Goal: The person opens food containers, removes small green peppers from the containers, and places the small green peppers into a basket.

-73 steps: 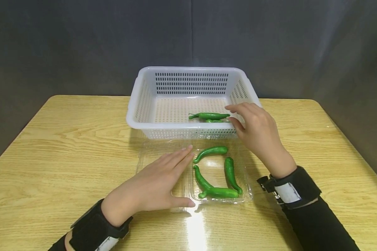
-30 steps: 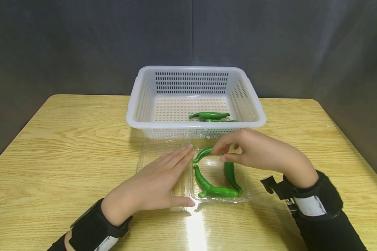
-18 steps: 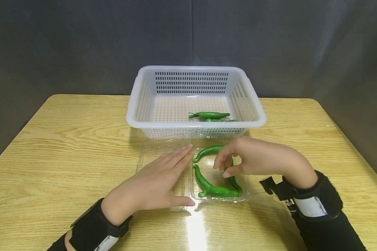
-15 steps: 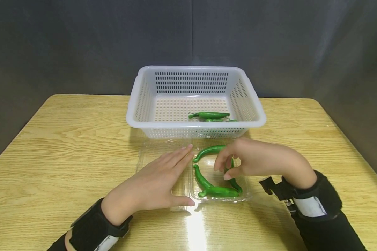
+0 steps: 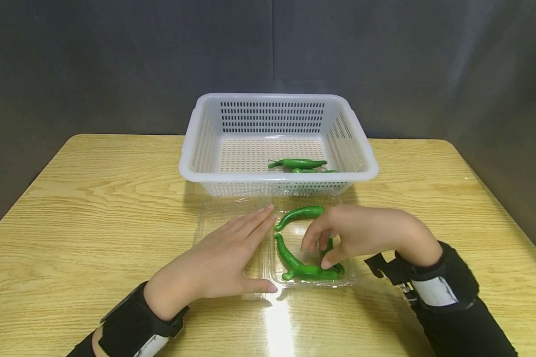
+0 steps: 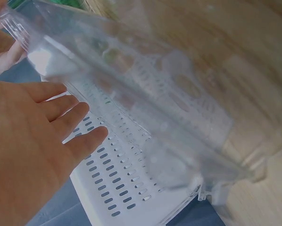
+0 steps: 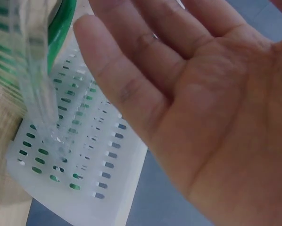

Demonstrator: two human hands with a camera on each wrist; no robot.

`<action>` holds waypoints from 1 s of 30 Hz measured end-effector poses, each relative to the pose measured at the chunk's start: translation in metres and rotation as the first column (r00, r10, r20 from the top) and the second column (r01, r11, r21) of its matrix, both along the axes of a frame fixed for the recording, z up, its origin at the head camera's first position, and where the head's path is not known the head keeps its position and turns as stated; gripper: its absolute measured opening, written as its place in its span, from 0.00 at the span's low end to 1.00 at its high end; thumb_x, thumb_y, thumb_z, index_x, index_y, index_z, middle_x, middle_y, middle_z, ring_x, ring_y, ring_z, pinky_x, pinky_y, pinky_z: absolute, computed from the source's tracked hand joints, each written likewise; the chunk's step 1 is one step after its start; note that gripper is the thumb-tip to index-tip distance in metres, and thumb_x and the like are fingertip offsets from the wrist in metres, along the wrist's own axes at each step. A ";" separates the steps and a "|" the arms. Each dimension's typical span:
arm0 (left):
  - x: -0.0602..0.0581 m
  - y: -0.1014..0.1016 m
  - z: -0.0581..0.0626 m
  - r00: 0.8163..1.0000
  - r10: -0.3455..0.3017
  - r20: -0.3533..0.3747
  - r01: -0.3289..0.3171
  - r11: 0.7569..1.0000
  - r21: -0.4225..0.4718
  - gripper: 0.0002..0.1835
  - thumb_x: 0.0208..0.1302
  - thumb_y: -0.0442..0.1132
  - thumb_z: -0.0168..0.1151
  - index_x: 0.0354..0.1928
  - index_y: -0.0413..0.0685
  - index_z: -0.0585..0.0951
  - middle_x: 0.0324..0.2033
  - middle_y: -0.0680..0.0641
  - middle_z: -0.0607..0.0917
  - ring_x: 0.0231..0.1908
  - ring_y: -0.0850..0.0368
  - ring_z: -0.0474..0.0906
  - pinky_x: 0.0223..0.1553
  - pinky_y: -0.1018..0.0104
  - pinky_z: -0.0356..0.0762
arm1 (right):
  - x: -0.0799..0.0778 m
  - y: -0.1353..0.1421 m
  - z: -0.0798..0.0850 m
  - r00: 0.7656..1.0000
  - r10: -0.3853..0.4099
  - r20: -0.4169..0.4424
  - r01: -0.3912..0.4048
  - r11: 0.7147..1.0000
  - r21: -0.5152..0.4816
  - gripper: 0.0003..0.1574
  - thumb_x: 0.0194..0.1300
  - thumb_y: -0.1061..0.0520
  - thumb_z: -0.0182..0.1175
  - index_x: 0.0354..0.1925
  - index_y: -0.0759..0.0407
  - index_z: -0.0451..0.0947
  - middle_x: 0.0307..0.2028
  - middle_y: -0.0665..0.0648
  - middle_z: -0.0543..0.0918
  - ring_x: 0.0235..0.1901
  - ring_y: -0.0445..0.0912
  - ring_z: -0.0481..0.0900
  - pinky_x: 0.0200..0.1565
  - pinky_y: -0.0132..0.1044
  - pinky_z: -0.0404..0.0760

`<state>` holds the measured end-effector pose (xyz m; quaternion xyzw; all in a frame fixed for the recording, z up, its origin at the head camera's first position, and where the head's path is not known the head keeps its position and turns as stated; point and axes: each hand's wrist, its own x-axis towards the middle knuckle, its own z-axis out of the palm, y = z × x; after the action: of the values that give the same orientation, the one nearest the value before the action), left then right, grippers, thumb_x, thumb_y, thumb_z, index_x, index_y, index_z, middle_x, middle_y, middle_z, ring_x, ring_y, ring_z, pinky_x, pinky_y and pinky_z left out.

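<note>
Several green chili peppers (image 5: 300, 212) lie in the right half of a clear plastic clamshell box (image 5: 348, 281). My left hand (image 5: 219, 263) rests with straight fingers over the box's other half, thumb spread toward the near edge. In the left wrist view, the clear plastic stands close in front of those fingertips. My right hand (image 5: 353, 233) bends down over the right side of the box. It partly covers one pepper there, and its thumb overlaps the right end of the nearest pepper (image 5: 308, 272). The right wrist view shows its fingers (image 7: 127, 84) loosely extended.
Behind the box stands a white perforated basket (image 5: 277, 177), its near rim close to the box's far edge. More green chili peppers (image 5: 301, 163) lie inside it. Everything sits on a wooden table (image 5: 94, 198), with a dark wall (image 5: 116, 64) behind.
My right hand came from the basket's right front corner to over the box, then moved lower and nearer to me. My left hand and the peppers stay where they were.
</note>
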<state>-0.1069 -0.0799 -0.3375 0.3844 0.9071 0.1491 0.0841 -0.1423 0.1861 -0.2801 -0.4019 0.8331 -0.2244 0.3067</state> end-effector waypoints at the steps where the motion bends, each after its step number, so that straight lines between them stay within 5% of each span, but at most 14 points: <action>1: 0.000 0.000 0.000 1.000 0.002 0.003 -0.002 1.000 0.000 0.59 0.58 0.72 0.59 0.79 0.45 0.46 0.78 0.49 0.42 0.76 0.50 0.41 0.74 0.53 0.44 | 0.000 -0.001 -0.001 1.000 0.003 0.008 -0.003 1.000 -0.003 0.16 0.57 0.63 0.72 0.46 0.55 0.85 0.39 0.44 0.86 0.41 0.41 0.82 0.48 0.38 0.83; 30: 0.000 0.000 0.001 1.000 0.000 0.004 0.000 1.000 -0.008 0.60 0.58 0.73 0.59 0.79 0.45 0.45 0.78 0.47 0.43 0.76 0.50 0.41 0.74 0.51 0.44 | 0.004 -0.014 -0.006 0.995 -0.022 0.101 0.011 0.994 0.108 0.18 0.56 0.65 0.72 0.46 0.51 0.85 0.37 0.41 0.85 0.40 0.35 0.82 0.47 0.33 0.82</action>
<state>-0.1066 -0.0801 -0.3370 0.3836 0.9077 0.1462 0.0877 -0.1381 0.1717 -0.2863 -0.3659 0.8305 -0.2020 0.3682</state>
